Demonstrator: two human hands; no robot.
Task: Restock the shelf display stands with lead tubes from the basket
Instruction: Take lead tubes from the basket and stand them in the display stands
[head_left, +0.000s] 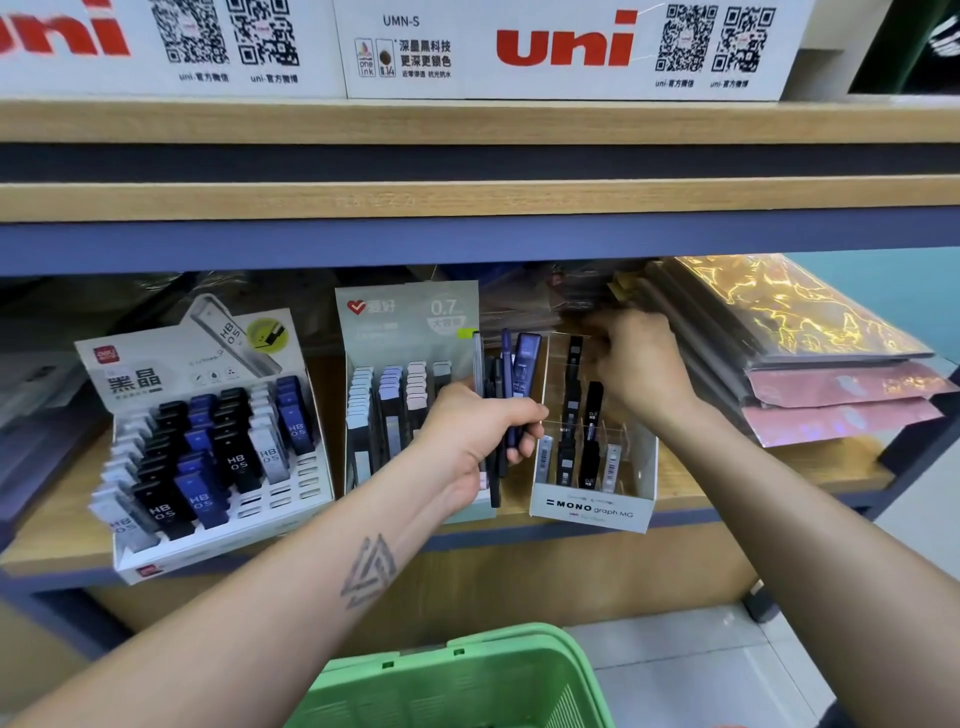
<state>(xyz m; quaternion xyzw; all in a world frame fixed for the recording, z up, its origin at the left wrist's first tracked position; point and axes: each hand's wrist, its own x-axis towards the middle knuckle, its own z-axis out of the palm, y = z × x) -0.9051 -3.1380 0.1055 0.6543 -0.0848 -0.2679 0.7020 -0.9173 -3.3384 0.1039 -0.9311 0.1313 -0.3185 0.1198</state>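
- Your left hand (470, 434) holds a bunch of lead tubes (506, 395), black and dark blue, standing upright out of the fist; the fingers are curled tight round their lower halves.
- That bunch sits in front of the shelf (727, 483), between the grey 0.7 stand (410, 332) and the clear MONO graph MG stand (592, 457).
- Your right hand (639, 364) reaches over the back of the MONO stand, near the shelf's rear edge; its fingers are bent toward a black tube (574, 374) in the stand's back row, but you cannot tell from here whether they pinch it or only touch it.
- The MONO stand carries a few more black and silver tubes in its front and middle rows, upright in their slots.
- The grey 0.7 stand, just left of your left hand, holds rows of pale-capped tubes.
- Toward the shelf's left end, the white HB 0.5 stand (208, 447) is tilted back, with black, blue and silver tubes filling most slots; the front right slots are bare.
- At the shelf's right end lies a stack of shiny foil-covered folders (810, 364).
- The green basket (467, 680) sits below, between your forearms; its contents are out of view.
- White uni boxes (566, 47) line the upper shelf.
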